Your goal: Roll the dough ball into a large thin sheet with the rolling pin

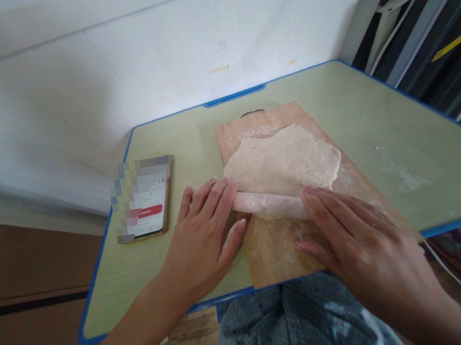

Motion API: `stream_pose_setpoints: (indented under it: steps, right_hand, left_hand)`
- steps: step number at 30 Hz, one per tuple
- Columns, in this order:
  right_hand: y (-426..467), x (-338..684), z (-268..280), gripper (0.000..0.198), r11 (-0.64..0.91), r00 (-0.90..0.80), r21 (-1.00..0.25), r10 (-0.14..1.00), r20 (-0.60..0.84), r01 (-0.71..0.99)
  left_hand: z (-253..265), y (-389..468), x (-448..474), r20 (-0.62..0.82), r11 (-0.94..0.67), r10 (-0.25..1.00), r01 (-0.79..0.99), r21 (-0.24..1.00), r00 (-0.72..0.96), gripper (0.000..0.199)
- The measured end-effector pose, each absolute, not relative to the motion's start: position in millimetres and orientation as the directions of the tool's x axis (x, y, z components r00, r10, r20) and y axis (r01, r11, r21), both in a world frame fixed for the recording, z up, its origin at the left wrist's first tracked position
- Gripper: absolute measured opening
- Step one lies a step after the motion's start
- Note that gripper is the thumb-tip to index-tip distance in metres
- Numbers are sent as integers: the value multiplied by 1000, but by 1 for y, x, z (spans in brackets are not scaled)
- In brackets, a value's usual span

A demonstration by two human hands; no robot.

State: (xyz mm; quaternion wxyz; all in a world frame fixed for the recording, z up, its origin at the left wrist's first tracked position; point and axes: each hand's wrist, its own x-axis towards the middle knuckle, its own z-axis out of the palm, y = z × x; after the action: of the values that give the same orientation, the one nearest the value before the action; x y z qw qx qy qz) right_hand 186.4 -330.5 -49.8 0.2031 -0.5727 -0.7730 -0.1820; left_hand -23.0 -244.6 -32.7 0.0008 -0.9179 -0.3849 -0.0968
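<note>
A flour-dusted rolling pin (270,204) lies across the near edge of a thin, flattened sheet of dough (280,156). The dough has an uneven outline and rests on a wooden cutting board (269,254). Over the pin's left end is my left hand (207,228), fingers extended forward and thumb on the near side. My right hand (348,224) covers the right end in the same way, its fingertips by the dough's edge. Both ends of the pin are hidden under the hands.
The board stands on a pale green folding table (379,114) with a blue rim. A smartphone (147,200) lies left of the board. Behind is a white wall (213,35); dark folded items (431,30) lean at the right. Flour marks the tabletop.
</note>
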Motion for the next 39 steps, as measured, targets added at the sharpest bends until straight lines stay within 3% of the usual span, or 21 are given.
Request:
stream_pose_setpoints:
  steps: [19, 25, 29, 34, 36, 39]
  right_hand:
    - [-343, 183, -52, 46, 323, -298, 54, 783, 545, 945]
    - [-332, 201, -41, 30, 446, -355, -65, 786, 506, 893]
    - [-319, 221, -37, 25, 511, -508, 121, 743, 436, 851]
    - [-301, 247, -25, 25, 574, -661, 330, 670, 337, 750]
    - [-286, 259, -13, 25, 600, -686, 336, 663, 299, 726]
    - [-254, 273, 4, 25, 681, -709, 197, 686, 163, 705]
  left_hand:
    - [-40, -283, -38, 242, -696, 688, 717, -47, 684, 47]
    - [-43, -292, -40, 294, -675, 688, 734, -76, 664, 41]
    - [-42, -290, -45, 317, -677, 675, 730, -94, 667, 42]
    - [-33, -296, -33, 198, -687, 690, 716, -124, 697, 44]
    - [-29, -300, -21, 178, -673, 713, 733, -98, 679, 44]
    - [-25, -301, -1, 164, -629, 760, 775, -55, 628, 44]
